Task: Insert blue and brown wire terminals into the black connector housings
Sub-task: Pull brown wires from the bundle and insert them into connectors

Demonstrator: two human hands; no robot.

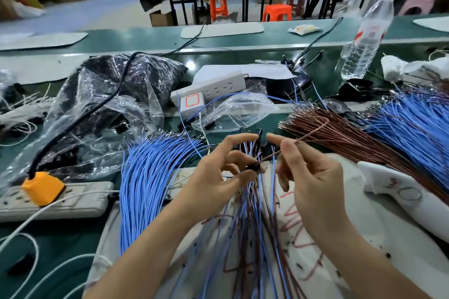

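Note:
My left hand [213, 175] holds a bunch of finished blue and brown wires and pinches a small black connector housing [254, 167] between thumb and fingers. My right hand [308, 177] pinches one brown wire [313, 132] whose end points into that housing; the wire loops back up toward the brown pile. A thick bundle of loose blue wires [150, 172] lies left of my hands. A fan of brown wires [340, 133] and more blue wires [413, 126] lie to the right. Finished wire pairs [257, 238] hang down between my forearms.
A grey power strip with an orange plug [42, 189] lies at the left. Crumpled plastic bags [109, 104], a white power strip [213, 87] and a water bottle [364, 39] stand behind. A white cloth [401, 199] lies at the right.

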